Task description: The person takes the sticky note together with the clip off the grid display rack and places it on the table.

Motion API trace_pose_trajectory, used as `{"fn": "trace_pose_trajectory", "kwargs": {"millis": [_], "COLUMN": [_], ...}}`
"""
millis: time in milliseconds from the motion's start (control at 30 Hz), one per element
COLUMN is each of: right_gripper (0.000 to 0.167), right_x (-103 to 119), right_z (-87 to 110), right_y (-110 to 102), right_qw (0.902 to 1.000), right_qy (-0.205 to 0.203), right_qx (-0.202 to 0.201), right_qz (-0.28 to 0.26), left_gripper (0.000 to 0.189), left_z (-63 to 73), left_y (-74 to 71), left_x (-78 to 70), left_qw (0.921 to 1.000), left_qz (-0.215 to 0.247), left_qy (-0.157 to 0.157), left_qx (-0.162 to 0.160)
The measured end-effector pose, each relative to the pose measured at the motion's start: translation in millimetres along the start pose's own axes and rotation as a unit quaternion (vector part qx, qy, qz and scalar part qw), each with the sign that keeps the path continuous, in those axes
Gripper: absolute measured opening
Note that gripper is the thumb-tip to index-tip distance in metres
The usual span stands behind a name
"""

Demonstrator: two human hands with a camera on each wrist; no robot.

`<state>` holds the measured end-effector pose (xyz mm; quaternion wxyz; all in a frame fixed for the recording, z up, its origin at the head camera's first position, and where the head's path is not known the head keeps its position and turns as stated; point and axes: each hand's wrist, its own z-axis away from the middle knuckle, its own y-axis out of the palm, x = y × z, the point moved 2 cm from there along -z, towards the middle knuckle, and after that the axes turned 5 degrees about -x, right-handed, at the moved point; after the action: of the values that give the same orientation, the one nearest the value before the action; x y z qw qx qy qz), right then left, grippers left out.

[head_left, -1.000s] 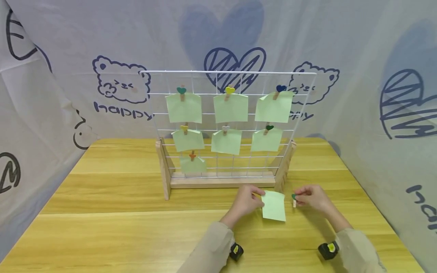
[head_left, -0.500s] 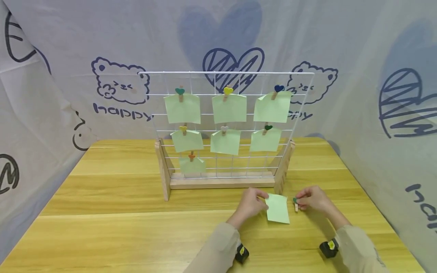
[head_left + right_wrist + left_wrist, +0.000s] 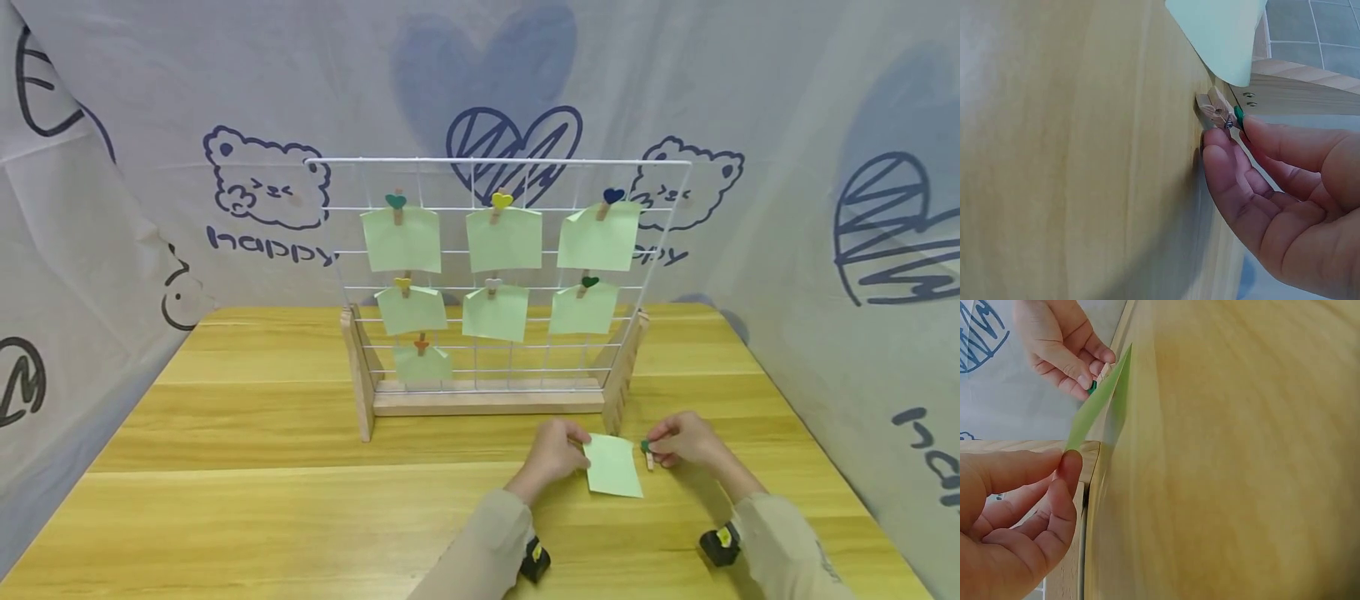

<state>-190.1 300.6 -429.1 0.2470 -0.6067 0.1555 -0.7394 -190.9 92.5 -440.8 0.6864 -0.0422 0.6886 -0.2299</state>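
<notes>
My left hand (image 3: 556, 452) pinches a pale green sticky note (image 3: 613, 467) by its upper left corner, between thumb and forefinger. Just right of the note, my right hand (image 3: 686, 440) grips a small wooden clothespin (image 3: 1215, 107) with a green decoration at its handle end. The right wrist view shows the clothespin's tips close to the note (image 3: 1222, 37), apart from it. Behind the hands stands a white wire grid rack (image 3: 480, 158), where several green notes (image 3: 504, 239) hang from clothespins with coloured decorations, mostly hearts.
The rack's wooden base (image 3: 487, 403) sits on a wood-grain table (image 3: 225, 500), its right foot (image 3: 626, 367) close behind the held note. A patterned cloth (image 3: 150, 83) hangs behind the table and along its sides.
The left hand has carried the note right and slightly toward the person, closer to the clothespin. My right hand has lowered the clothespin slightly. The rack's notes stay as they were.
</notes>
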Motion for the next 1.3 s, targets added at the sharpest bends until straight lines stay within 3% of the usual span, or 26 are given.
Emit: {"fn": "trace_pose_trajectory", "kwargs": {"millis": [267,833,1300], "right_gripper": [0.011,0.011,0.014], "right_x": [0.3,-0.3,-1.2], "right_z": [-1.3,-3.5,-0.9], "right_y": [1.2,2.4,1.7], "right_qw": [0.9999,0.9999,0.9995], "right_qy": [-0.001,-0.004,-0.004], "right_qx": [0.012,0.014,-0.002], "right_qz": [0.002,0.006,0.032], "left_gripper": [0.025,0.022,0.014], "left_z": [-0.3,2.0,3.9], "left_y": [0.6,-1.3,-9.0], "left_x": [-0.8,-3.1,-2.8], "left_qw": [0.9995,0.9956,0.9981], "left_qz": [-0.029,-0.076,-0.033], "left_qy": [-0.006,0.029,0.014], "left_qx": [0.012,0.046,0.051]}}
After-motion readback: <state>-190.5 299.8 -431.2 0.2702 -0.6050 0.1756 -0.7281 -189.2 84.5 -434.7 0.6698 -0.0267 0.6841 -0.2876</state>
